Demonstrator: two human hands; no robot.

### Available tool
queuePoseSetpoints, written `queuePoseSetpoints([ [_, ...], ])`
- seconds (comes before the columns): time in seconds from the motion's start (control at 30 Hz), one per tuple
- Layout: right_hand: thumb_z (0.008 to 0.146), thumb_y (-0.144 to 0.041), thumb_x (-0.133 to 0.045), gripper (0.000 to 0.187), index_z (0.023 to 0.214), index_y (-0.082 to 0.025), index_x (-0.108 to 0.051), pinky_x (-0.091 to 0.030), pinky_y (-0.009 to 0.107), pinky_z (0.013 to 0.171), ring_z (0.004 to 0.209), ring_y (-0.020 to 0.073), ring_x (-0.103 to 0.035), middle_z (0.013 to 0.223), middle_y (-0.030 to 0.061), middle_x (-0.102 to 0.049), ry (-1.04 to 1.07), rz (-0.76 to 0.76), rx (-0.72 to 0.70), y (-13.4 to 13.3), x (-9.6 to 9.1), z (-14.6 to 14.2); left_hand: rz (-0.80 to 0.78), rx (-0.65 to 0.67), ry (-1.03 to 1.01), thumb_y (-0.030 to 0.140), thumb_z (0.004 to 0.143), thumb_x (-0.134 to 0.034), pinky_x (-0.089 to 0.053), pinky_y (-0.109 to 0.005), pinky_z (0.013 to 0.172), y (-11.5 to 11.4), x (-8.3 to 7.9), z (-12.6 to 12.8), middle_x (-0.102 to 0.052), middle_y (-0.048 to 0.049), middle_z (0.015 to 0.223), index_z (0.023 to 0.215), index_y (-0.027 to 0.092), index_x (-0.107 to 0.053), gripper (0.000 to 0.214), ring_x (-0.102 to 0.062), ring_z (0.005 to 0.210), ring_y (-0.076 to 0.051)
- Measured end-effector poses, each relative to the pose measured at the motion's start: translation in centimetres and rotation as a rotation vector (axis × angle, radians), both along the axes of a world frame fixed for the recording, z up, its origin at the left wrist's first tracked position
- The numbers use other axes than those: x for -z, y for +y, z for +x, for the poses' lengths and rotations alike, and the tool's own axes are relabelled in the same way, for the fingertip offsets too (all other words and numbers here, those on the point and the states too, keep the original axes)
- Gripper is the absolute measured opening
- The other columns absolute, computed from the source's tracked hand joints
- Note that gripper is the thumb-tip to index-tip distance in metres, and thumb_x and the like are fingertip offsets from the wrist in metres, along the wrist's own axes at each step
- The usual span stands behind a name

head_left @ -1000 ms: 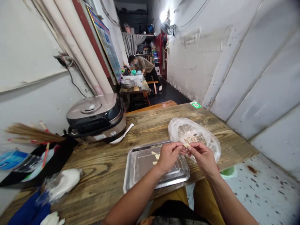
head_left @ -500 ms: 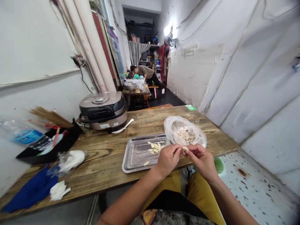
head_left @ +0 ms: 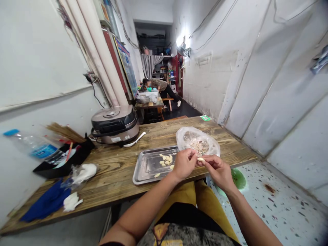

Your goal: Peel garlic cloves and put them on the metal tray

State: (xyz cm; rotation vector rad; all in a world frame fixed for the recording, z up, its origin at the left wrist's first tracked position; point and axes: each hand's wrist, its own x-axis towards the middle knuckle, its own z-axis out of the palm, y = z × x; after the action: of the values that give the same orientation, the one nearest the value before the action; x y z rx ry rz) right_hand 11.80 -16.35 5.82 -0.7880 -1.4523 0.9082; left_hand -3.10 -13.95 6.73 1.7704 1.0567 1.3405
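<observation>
A pale peeled-looking garlic clove point(head_left: 200, 159) is pinched in the fingertips of my right hand point(head_left: 219, 171). My left hand point(head_left: 183, 164) is closed too, its thumb and forefinger meeting at the left end of that clove. Just beyond the fingers lies a clear plastic bag point(head_left: 181, 136), open, with garlic skins and bits point(head_left: 200, 146) inside. Left of my hands, a shallow metal tray point(head_left: 139, 171) carries several bare garlic cloves point(head_left: 166, 159), most in a cluster. My left wrist covers part of the tray's right side.
On the wooden table point(head_left: 110, 174) stand a rice cooker point(head_left: 115, 124) and a white spoon point(head_left: 135, 140). Further left are a black chopstick holder point(head_left: 83, 155), a plastic bottle point(head_left: 38, 147), a blue cloth point(head_left: 47, 201) and crumpled tissue point(head_left: 71, 202). A person point(head_left: 161, 85) bends over a farther table.
The view has shifted slightly, showing more of the bottle and the green thing on the floor. Both hands stay together at the clove, with small finger movements.
</observation>
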Motion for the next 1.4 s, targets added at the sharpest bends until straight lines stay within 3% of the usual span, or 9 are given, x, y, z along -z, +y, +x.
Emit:
queuePoseSetpoints([
  [0.23, 0.068, -0.03, -0.073, 0.02, 0.081, -0.017, -0.064, -0.054, 0.03, 0.072, 0.069, 0.0153, -0.065, 0.076, 0.0034, -0.068, 0.261, -0.206, -0.019, 1.6, -0.1, 0.3, -0.229, 0.034, -0.199, 0.024, 0.078, -0.049, -0.05, -0.024, 0.05, 3.3, -0.8, 0.7, -0.062, -0.0034, 0.062, 0.078, 0.012, -0.055, 0.014, -0.061, 0.05, -0.013],
  [0.43, 0.07, -0.022, -0.071, 0.012, 0.073, -0.015, -0.063, -0.052, 0.014, 0.055, 0.057, 0.0063, -0.059, 0.07, 0.0009, -0.065, 0.687, -0.667, -0.263, 6.3, 1.1, 0.6, -0.202, -0.051, 0.362, 0.019, 0.081, -0.039, -0.048, -0.025, 0.055, 11.4, 1.1, 1.4, -0.061, -0.0056, 0.056, 0.07, 0.009, -0.059, 0.025, -0.056, 0.045, -0.011],
  [0.53, 0.075, -0.021, -0.066, 0.01, 0.072, -0.013, -0.061, -0.051, 0.012, 0.051, 0.053, 0.0043, -0.055, 0.066, -0.0004, -0.061, 0.759, -0.771, -0.302, 7.9, 2.0, 1.2, -0.23, 0.018, 0.38, 0.01, 0.076, -0.045, -0.048, -0.025, 0.068, 13.8, 2.6, 1.8, -0.067, -0.0112, 0.077, 0.086, 0.005, -0.063, 0.021, -0.063, 0.066, -0.014],
  [0.67, 0.077, -0.024, -0.065, 0.014, 0.071, -0.013, -0.059, -0.05, 0.013, 0.051, 0.052, 0.0044, -0.054, 0.065, -0.0006, -0.059, 0.714, -0.792, -0.284, 8.6, 3.1, 2.1, -0.195, 0.137, 0.229, 0.007, 0.073, -0.052, -0.045, -0.028, 0.084, 13.3, 3.9, 2.3, -0.056, -0.0134, 0.119, 0.121, 0.012, -0.051, 0.048, -0.058, 0.099, -0.017],
  [0.83, 0.073, -0.029, -0.067, 0.017, 0.071, -0.014, -0.059, -0.047, 0.015, 0.049, 0.05, 0.0053, -0.052, 0.061, -0.0014, -0.059, 0.598, -0.705, -0.174, 8.5, 3.9, 1.6, -0.307, 0.396, -0.22, 0.028, 0.078, -0.055, -0.049, -0.029, 0.077, 9.9, 4.0, 2.9, -0.066, -0.0093, 0.095, 0.107, 0.011, -0.06, 0.034, -0.062, 0.078, -0.014],
  [1.03, 0.075, -0.045, -0.059, 0.03, 0.065, -0.017, -0.056, -0.043, 0.021, 0.046, 0.048, 0.0097, -0.05, 0.056, -0.0013, -0.057, 0.229, -0.364, 0.114, 5.8, 5.5, -1.5, -0.297, 0.206, -0.382, 0.033, 0.073, -0.058, -0.042, -0.021, 0.048, 5.8, 5.1, 2.6, -0.054, 0.003, 0.053, 0.072, 0.013, -0.053, 0.021, -0.048, 0.044, -0.008],
  [1.2, 0.079, -0.044, -0.052, 0.026, 0.081, -0.019, -0.06, -0.043, 0.023, 0.046, 0.049, 0.0118, -0.052, 0.059, -0.002, -0.058, -0.043, -0.296, -0.011, 3.6, 6.7, -3.9, -0.119, -0.144, -0.138, 0.034, 0.08, -0.048, -0.041, -0.021, 0.056, 4.6, 6.5, -0.4, -0.054, 0.0015, 0.062, 0.072, 0.015, -0.049, 0.02, -0.051, 0.055, -0.009],
  [1.3, 0.079, -0.039, -0.052, 0.024, 0.08, -0.019, -0.064, -0.043, 0.023, 0.051, 0.054, 0.0131, -0.054, 0.061, -0.0013, -0.06, -0.286, -0.189, -0.028, 4.9, 6.3, -3.3, 0.009, -0.389, 0.042, 0.033, 0.084, -0.04, -0.04, -0.023, 0.062, 5.4, 6.0, -3.8, -0.053, 0.001, 0.064, 0.075, 0.016, -0.047, 0.021, -0.051, 0.061, -0.011],
  [1.4, 0.081, -0.033, -0.047, 0.025, 0.078, -0.017, -0.066, -0.043, 0.024, 0.059, 0.061, 0.0148, -0.057, 0.065, 0.0013, -0.063, -0.49, -0.139, 0.154, 8.8, 5.7, -0.4, 0.032, -0.475, 0.243, 0.034, 0.087, -0.034, -0.038, -0.024, 0.063, 6.3, 5.6, -7.4, -0.054, 0.0001, 0.067, 0.081, 0.017, -0.051, 0.025, -0.051, 0.062, -0.013],
])
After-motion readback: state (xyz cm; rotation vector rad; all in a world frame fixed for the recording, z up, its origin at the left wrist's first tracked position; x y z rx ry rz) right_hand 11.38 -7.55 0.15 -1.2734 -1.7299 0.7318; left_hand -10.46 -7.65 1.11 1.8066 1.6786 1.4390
